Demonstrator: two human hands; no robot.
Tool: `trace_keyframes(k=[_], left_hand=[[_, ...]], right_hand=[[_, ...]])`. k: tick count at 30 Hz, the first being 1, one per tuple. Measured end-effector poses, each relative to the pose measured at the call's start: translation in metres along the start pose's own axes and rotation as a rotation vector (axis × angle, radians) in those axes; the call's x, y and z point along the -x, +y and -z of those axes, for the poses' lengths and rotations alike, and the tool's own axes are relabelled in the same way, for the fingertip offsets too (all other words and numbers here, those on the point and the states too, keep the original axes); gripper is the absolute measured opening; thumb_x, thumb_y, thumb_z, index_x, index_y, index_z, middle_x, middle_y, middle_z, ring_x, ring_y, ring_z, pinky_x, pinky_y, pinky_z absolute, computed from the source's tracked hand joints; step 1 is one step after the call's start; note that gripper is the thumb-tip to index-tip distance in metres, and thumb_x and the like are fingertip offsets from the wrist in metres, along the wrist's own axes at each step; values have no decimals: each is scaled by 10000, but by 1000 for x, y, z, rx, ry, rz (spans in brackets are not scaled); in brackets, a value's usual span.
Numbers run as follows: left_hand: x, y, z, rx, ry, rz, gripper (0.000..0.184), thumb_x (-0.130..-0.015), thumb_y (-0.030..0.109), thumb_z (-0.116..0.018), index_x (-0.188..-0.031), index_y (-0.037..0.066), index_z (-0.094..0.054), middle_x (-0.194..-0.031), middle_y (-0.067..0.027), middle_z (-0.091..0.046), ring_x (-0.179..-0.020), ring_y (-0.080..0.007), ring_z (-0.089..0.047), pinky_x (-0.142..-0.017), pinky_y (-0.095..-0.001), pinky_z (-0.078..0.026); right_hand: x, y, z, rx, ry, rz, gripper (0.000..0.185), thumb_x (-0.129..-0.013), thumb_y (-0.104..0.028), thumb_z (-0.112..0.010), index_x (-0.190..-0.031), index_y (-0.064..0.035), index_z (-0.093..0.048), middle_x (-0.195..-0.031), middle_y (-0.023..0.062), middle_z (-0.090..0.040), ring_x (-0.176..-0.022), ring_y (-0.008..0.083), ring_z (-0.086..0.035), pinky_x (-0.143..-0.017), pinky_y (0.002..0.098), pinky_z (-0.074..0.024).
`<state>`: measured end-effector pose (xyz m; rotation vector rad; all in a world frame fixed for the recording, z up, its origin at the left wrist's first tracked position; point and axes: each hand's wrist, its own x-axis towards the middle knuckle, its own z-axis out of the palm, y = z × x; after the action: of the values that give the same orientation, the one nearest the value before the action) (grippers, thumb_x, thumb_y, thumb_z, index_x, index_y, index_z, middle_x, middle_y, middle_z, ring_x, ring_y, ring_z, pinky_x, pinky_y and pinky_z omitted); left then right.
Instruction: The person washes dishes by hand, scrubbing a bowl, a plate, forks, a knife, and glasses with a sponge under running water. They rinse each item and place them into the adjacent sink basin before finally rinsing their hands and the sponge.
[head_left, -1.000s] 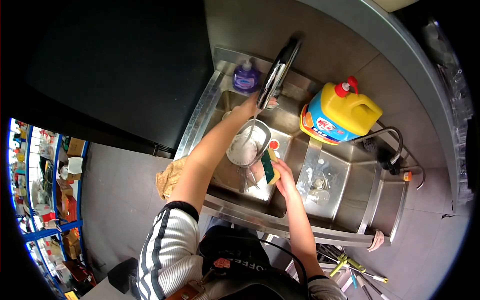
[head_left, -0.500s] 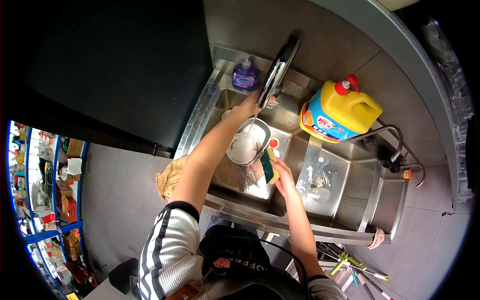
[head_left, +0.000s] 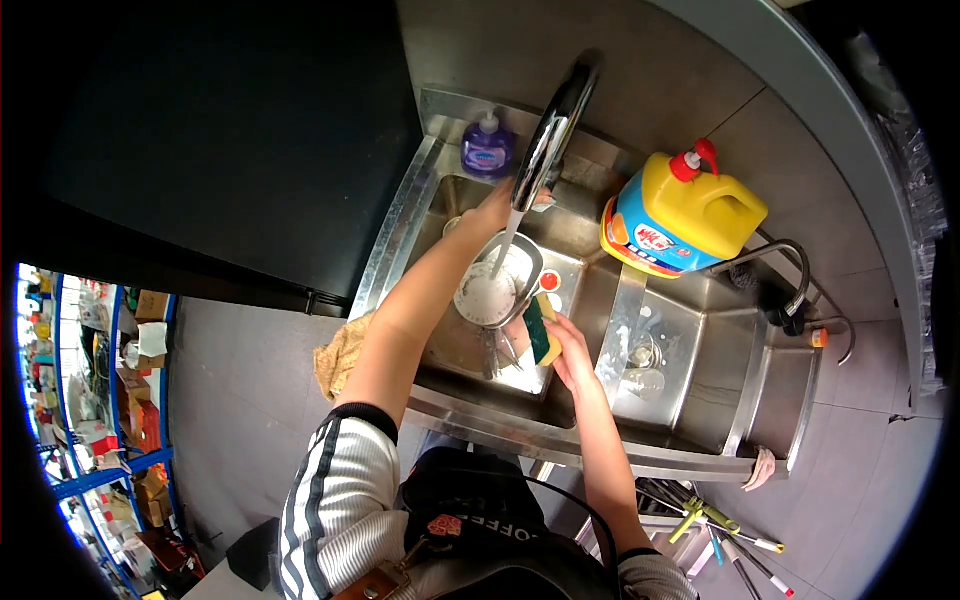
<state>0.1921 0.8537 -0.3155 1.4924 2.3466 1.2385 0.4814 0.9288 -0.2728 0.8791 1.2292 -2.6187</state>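
Note:
My right hand [head_left: 572, 352] grips a yellow and green scouring sponge [head_left: 545, 335] over the left sink basin. My left hand [head_left: 496, 208] reaches up behind the chrome faucet [head_left: 552, 135], close to its base. The faucet hides most of its fingers, and I cannot tell how they are set. Water runs from the spout into a metal-rimmed container [head_left: 537, 262] with whitish, foamy water in it. Beneath that, cutlery [head_left: 491, 358] lies on the basin floor. A small red round thing [head_left: 549, 281] is to the right of the container.
Behind the left basin stands a purple pump bottle [head_left: 486, 148]. A big yellow detergent jug [head_left: 690, 215] rests behind the divider. To the right is a second basin [head_left: 722, 365] with foam. A tan cloth [head_left: 340, 358] hangs over the left edge, and mop handles [head_left: 715, 520] lean below right.
The water stream from the faucet has grown from a thin trickle to a thicker flow. Both hands stay nearly where they were, with the sponge still in my right hand.

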Motion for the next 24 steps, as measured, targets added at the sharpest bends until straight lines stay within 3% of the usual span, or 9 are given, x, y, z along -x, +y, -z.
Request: trace_keyframes(k=[8,14,17,20,23,24], left_hand=[[-2,-16,-8,-27,29,-50,403,-866,342,-443,-1064,11,-557,-1103,-153,-545,-1060,-274,-492,-917,-316,-362],[-6,15,10,147,-65,177,412,-861,348,-450,-1067,7,-555,-1108,-154,-543,-1059,-278,-491,-915,-315,-362],[-2,11,10,88,-36,-7,416,-861,354,-445,-1065,9,-556,-1105,-158,-544,-1073,-276,-482,-921,-318,-354],[10,25,11,222,130,96,360,-856,291,-474,-1055,4,-560,-1060,-149,-572,-983,-272,-542,-866,-305,-402],[43,73,42,162,366,506,231,-802,99,-516,-999,0,-582,-928,-148,-621,-867,-234,-600,-748,-294,-458],[59,75,43,308,592,456,258,-802,99,-529,-1027,-22,-560,-925,-157,-621,-814,-197,-611,-706,-274,-461]], right_hand=[[4,-4,-5,5,5,10,306,-831,-105,-508,-1112,7,-458,-1003,84,-558,-903,146,-555,-770,245,-451],[2,3,-1,1,5,16,310,-829,-99,-509,-1115,10,-457,-1003,83,-559,-907,145,-552,-780,245,-446],[1,6,1,1,5,19,332,-828,-98,-509,-1136,11,-447,-1006,82,-558,-914,146,-548,-785,245,-442],[3,-3,-9,18,-28,7,384,-816,-109,-523,-1171,1,-426,-1033,88,-543,-946,156,-532,-799,253,-428],[-3,-13,-24,72,-47,-7,439,-796,-114,-544,-1204,-24,-406,-1058,95,-528,-973,165,-515,-805,263,-420],[-10,-16,-32,74,-45,-16,445,-790,-102,-548,-1207,-39,-407,-1052,96,-530,-970,164,-514,-798,261,-422]])
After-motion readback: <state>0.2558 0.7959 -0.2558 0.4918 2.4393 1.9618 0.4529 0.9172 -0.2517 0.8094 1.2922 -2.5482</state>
